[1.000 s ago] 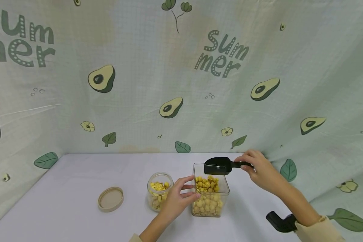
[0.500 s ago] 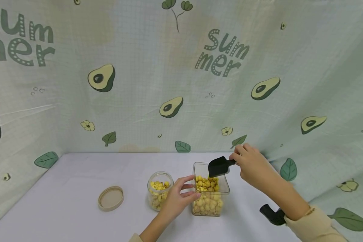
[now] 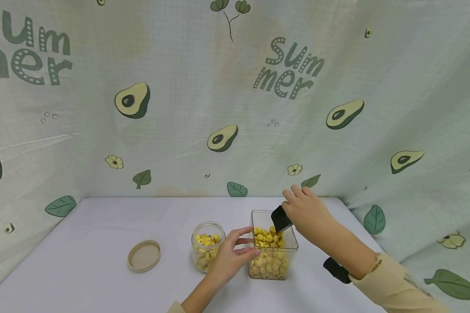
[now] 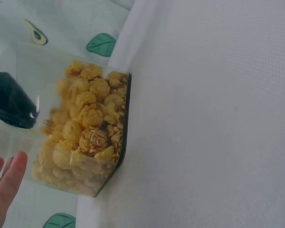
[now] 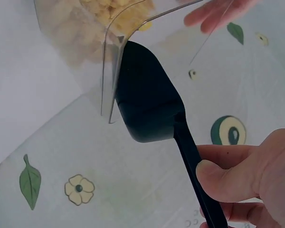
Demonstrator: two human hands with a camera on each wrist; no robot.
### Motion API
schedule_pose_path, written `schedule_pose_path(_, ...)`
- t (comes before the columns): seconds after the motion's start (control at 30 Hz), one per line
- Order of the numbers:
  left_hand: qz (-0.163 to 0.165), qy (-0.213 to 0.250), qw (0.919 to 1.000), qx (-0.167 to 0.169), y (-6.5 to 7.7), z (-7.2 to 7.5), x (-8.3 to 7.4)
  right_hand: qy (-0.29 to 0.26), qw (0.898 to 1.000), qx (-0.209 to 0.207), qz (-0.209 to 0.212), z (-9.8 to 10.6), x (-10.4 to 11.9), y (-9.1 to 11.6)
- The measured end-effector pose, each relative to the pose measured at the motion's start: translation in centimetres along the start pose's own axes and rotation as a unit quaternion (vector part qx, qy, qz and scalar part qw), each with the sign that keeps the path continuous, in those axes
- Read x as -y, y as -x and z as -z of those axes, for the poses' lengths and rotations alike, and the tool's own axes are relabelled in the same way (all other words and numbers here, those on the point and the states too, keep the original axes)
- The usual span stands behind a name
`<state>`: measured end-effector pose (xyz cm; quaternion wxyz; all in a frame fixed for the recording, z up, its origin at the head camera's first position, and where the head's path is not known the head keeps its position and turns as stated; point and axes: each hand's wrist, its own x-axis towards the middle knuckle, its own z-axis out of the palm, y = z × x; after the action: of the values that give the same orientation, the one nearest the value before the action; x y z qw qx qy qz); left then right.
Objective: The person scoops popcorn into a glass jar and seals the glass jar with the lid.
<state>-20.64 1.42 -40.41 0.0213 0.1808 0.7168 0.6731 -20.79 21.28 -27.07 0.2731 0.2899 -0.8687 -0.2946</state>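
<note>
A clear square-topped container (image 3: 276, 249) holds yellow popcorn (image 3: 268, 238), with bare wall above it. My left hand (image 3: 232, 254) is at the container's left side, fingers extended and fingertips right at its wall. Above the container's far right part, my right hand (image 3: 307, 214) grips a black scoop (image 5: 149, 95) by its handle, thumb on one side and fingers on the other. The scoop's bowl tilts downward, its front edge inside the rim and close over the popcorn. In the left wrist view the bowl (image 4: 12, 99) shows through the clear wall.
Left of the container stands an open round glass jar (image 3: 196, 256) with popcorn in it, partly behind my left hand. A beige round lid (image 3: 144, 256) lies farther left on the white table (image 3: 82, 269). A printed cloth (image 3: 172, 87) hangs behind.
The right hand has moved left and turned over, tipping the scoop from nearly level above the rim to bowl-down inside the container. The left hand, container, jar and lid have stayed put.
</note>
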Motion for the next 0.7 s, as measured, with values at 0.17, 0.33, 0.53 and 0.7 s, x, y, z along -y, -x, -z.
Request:
schedule_pose_path(0.17, 0.0, 0.001, 1.0, -0.002, 0.0, 0.0, 0.1, 0.042, 0.999, 0.006, 0.024, 0.2, 1.0, -0.9)
schedule_pose_path(0.33, 0.001, 0.001, 1.0, -0.002, 0.0, 0.0, 0.1, 0.066, 0.997, 0.022, 0.023, 0.3, 1.4, -1.0)
schedule_pose_path(0.53, 0.001, 0.002, 1.0, -0.002, 0.0, 0.0, 0.1, 0.068, 0.997, 0.026, 0.016, 0.1, 1.4, -1.1)
schedule_pose_path(0.7, 0.002, 0.002, 1.0, -0.002, 0.0, 0.0, 0.0, 0.08, 0.996, 0.034, 0.027, -0.5, 1.6, -1.2)
